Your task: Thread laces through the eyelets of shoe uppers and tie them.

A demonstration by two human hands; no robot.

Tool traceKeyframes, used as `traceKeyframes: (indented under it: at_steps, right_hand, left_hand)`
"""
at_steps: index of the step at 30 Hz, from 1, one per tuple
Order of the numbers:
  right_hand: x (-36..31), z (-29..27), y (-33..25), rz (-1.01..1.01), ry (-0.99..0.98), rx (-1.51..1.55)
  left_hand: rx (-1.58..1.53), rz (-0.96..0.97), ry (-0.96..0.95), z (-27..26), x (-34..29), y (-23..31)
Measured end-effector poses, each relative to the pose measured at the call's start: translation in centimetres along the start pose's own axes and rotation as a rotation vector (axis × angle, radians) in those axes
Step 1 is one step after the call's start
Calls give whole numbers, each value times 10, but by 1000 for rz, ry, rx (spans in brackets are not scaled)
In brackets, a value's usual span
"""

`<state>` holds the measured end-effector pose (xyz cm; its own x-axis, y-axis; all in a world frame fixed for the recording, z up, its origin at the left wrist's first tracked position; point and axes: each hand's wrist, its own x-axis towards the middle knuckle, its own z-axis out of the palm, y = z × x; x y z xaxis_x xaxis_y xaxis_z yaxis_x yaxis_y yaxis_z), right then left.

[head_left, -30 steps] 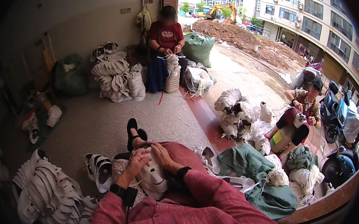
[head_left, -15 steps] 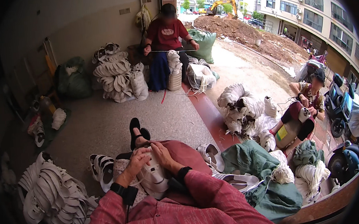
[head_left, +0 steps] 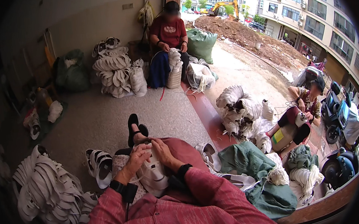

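A white shoe [head_left: 154, 178] rests upright in my lap, with small holes in its upper. My left hand [head_left: 138, 160] lies against its left side near the far end, fingers bent and their tips close together. Along the right side, my right hand [head_left: 162, 153] presses on the shoe with its fingers lying forward. The fingertips of both hands nearly meet over the far end, so that part is hidden. A pale lace [head_left: 137, 179] runs beside my left wrist. Whether a finger pinches a thread is too small to tell.
White shoes [head_left: 100, 165] stand left of my knees, beside a large stack of white shoe pieces [head_left: 50, 189]. To my right lie a single white shoe [head_left: 208, 156] and green sacks [head_left: 251, 161]. Two co-workers [head_left: 170, 32] sit farther off among shoe piles [head_left: 115, 70].
The far co-worker's hands, earlier spread wide with a cord stretched between them, are now together above the bundle. My hands stay on the shoe with hardly any shift.
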<state>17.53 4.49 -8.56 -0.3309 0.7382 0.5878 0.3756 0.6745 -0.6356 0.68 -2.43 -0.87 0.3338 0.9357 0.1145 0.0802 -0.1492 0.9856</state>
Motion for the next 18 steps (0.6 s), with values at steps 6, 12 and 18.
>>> traceKeyframes:
  at_steps: [6,12,18]
  right_hand:
    - [1,3,7,-6,19,3]
    - [0,1,3,-27,11,-4]
    - [-2,2,3,-33,18,-19]
  left_hand:
    - [161,112,-11,-2,2,7]
    - [93,110,-18,-2,1,1]
    - [-48,8,5,-1,2,-9]
